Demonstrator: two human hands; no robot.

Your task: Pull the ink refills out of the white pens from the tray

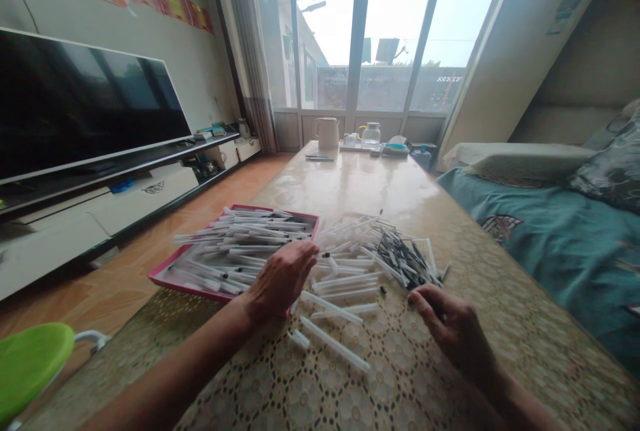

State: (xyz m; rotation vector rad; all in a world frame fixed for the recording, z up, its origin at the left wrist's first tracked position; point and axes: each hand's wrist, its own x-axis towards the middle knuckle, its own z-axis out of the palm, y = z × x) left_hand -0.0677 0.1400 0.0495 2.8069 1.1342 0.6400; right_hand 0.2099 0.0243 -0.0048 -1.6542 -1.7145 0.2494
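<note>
My left hand (287, 274) is over the right edge of a pink-rimmed tray (167, 273), its fingers stretched out side by side and no object visible in them. Many white pen-like sticks with black ends (235, 241) fill the tray. At the near end of a heap of thin dark sticks (393, 254), my right hand (450, 321) is closed in a pinch; a small dark bit shows at its fingertips, too little to name. Between the hands lie loose white translucent tubes (345, 284), with a small black piece (383, 290) among them.
The patterned table (330, 391) stretches toward the window. At its far end stand a beige pitcher (327, 133), a glass jug (371, 134) and a tissue pack (396, 146). A green stool (35, 364) is at the left, a teal-covered bed (505, 231) at the right.
</note>
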